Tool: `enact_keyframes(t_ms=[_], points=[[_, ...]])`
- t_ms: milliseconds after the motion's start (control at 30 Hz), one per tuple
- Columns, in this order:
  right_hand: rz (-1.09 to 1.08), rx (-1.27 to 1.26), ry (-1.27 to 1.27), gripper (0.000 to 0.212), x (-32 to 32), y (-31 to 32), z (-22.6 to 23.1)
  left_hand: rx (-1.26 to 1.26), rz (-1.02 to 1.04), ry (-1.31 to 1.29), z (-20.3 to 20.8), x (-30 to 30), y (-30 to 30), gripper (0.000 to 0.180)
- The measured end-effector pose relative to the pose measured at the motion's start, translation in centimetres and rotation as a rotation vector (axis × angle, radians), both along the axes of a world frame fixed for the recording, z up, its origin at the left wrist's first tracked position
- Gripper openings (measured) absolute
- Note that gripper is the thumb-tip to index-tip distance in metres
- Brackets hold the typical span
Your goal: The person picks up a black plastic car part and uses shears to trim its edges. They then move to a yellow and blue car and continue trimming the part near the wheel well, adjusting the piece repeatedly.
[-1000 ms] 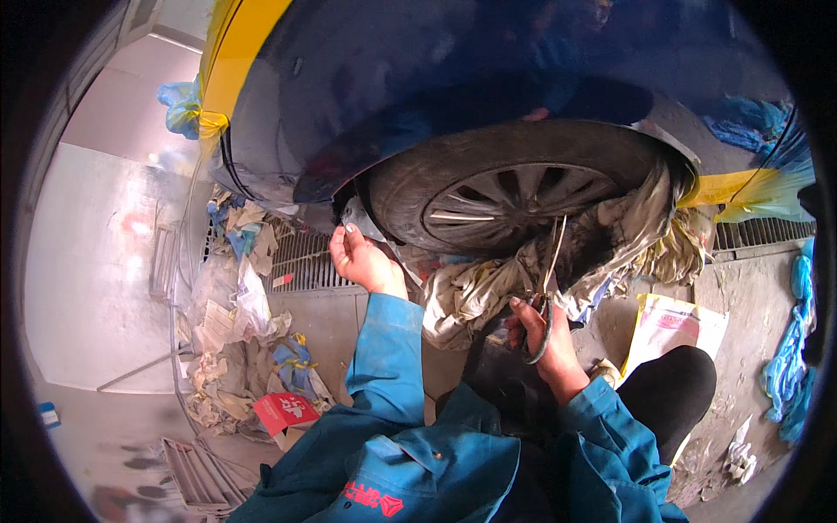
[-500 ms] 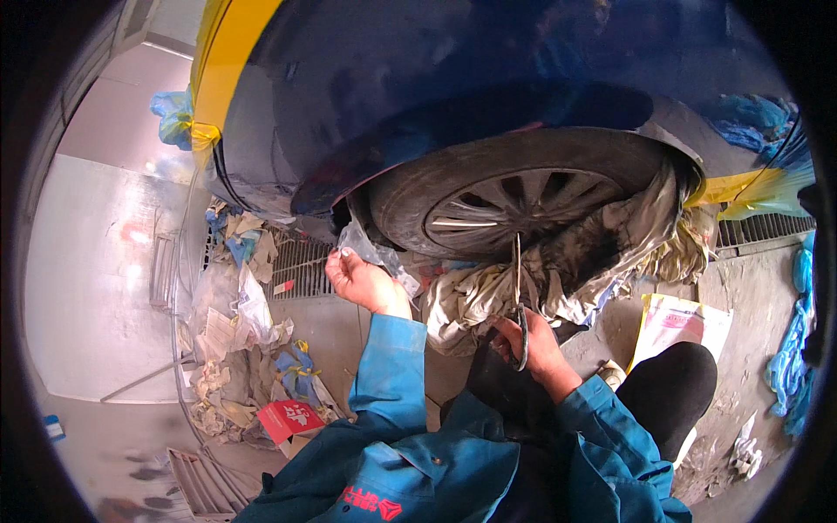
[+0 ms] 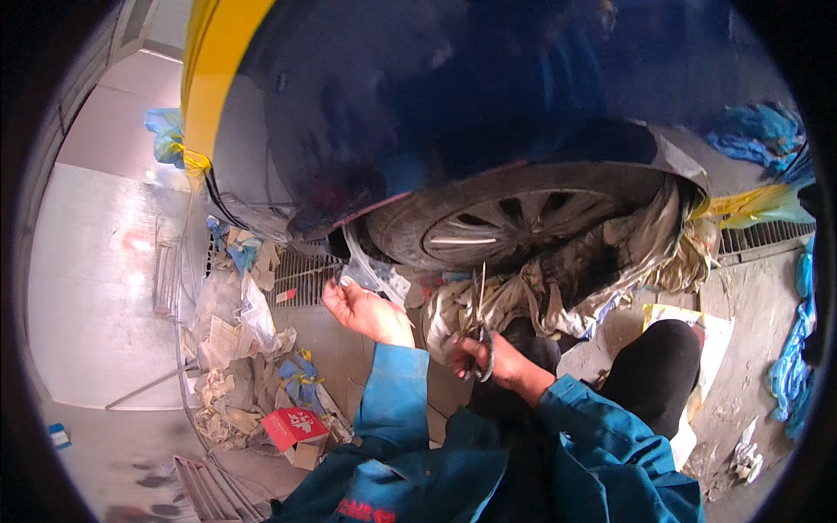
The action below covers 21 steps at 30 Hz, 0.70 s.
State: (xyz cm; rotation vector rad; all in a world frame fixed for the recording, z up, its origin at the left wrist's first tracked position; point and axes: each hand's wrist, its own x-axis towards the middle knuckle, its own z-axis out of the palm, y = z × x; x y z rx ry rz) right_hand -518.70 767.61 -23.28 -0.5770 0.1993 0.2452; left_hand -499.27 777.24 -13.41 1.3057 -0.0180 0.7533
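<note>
My left hand [image 3: 366,312] pinches the edge of a clear plastic film [image 3: 377,277] that hangs at the left end of the wheel arch. In my right hand [image 3: 506,359] is a pair of scissors [image 3: 480,301], its blades pointing up toward the tire and slightly parted. The scissors are apart from the film, to its right. Just beyond them is the dark wheel [image 3: 523,213] of a dark blue car body [image 3: 436,87]. Crumpled, dirty cloth-like covering [image 3: 602,270] lies around the lower right of the wheel.
Yellow film [image 3: 222,70] runs along the car's left edge. A floor grate [image 3: 301,277] passes under the car. Crumpled paper and plastic scraps [image 3: 227,383] and a red box [image 3: 295,427] lie at left. Blue plastic [image 3: 789,357] lies at far right, and a printed sheet [image 3: 715,349] is beside my knee.
My right hand has moved left with the scissors, closer to the film. My left hand keeps its pinch in nearly the same place. The view has shifted slightly.
</note>
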Motion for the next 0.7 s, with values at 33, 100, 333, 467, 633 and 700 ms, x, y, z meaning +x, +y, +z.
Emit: enact_keyframes(t_ms=[33, 100, 333, 467, 633, 700], points=[[0.028, -0.049, 0.027, 0.035, 1.0, 0.7, 0.0, -0.007, -0.01, 0.031, -0.2, 0.0, 0.1, 0.014], [0.112, 0.027, 0.078, 0.033, 2.8, 1.9, 0.1, -0.051, -0.017, 0.014, -0.5, 0.1, 0.4, 0.017], [-0.007, 0.367, 0.197, 0.032, 7.8, 4.7, 0.4, -0.224, -0.156, 0.125, -0.4, -0.2, 1.3, 0.025], [0.02, 0.412, 0.115, 0.026, 8.5, 6.4, 0.2, -0.274, -0.22, 0.147, 0.1, -0.8, 2.2, 0.021], [-0.06, 0.483, 0.16, 0.019, 9.6, 8.4, -0.5, -0.265, -0.295, 0.142, 0.4, -1.1, 3.3, 0.018], [-0.126, 0.498, 0.208, 0.019, 10.3, 8.8, -0.9, -0.266, -0.333, 0.142, 0.3, -1.4, 3.5, 0.018]])
